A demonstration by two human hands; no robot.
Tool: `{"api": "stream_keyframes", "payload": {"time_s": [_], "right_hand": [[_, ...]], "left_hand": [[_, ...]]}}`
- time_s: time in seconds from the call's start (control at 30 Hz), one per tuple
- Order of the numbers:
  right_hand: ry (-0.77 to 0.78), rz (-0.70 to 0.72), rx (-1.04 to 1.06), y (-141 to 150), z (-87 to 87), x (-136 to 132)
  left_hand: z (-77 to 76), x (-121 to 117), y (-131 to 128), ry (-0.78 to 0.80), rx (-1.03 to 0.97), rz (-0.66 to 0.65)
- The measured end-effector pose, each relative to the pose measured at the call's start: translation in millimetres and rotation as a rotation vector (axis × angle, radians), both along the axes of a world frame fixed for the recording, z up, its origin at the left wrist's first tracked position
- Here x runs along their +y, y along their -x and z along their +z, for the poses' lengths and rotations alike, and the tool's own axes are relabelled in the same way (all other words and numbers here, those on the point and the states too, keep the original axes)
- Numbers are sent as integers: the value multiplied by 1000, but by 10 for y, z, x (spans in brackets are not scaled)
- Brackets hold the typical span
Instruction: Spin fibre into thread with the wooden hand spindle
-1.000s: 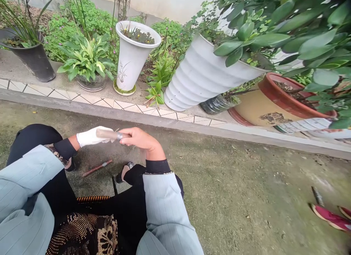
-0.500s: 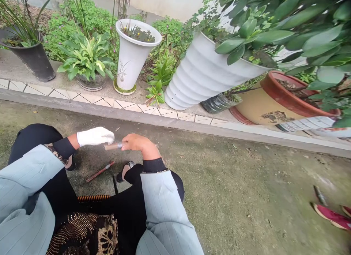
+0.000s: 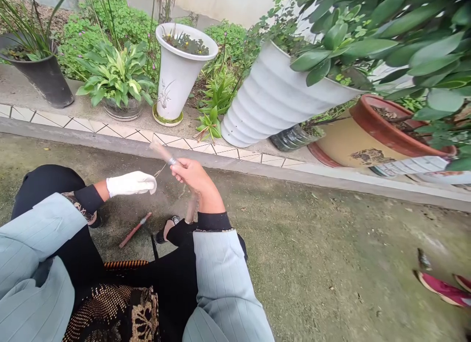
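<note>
At far left we see a black pot point(image 3: 46, 84) on the tiled ledge point(image 3: 24, 115). Our white-gloved left hand point(image 3: 131, 184) has its fingers bent; we cannot tell whether it pinches the thin strand point(image 3: 159, 171) beside its tips. Below it, a red-brown rod point(image 3: 135, 230) lies on the ground point(image 3: 312, 253). Our right hand point(image 3: 192, 176) grips a pale, silver-banded rod point(image 3: 162, 151), its blurred end slanting up and left, just above the strand. Farther right we see a ribbed white pot point(image 3: 272, 94) and, at the edge, a red shoe point(image 3: 443, 289).
</note>
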State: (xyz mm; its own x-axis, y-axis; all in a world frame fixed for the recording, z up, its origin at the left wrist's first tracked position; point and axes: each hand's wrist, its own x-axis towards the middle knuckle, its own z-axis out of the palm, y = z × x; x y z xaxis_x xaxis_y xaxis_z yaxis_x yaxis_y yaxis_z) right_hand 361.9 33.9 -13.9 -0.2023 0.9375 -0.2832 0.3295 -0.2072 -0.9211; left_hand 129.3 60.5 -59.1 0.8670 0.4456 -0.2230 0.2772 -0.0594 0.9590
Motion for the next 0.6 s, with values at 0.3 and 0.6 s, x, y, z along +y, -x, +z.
{"api": "stream_keyframes", "payload": {"time_s": [0.3, 0.6], "right_hand": [[-95, 35, -768, 137, -113, -5], [309, 819, -472, 214, -75, -61]], "left_hand": [[65, -28, -31, -146, 10, -113], [267, 65, 71, -418, 149, -184]]}}
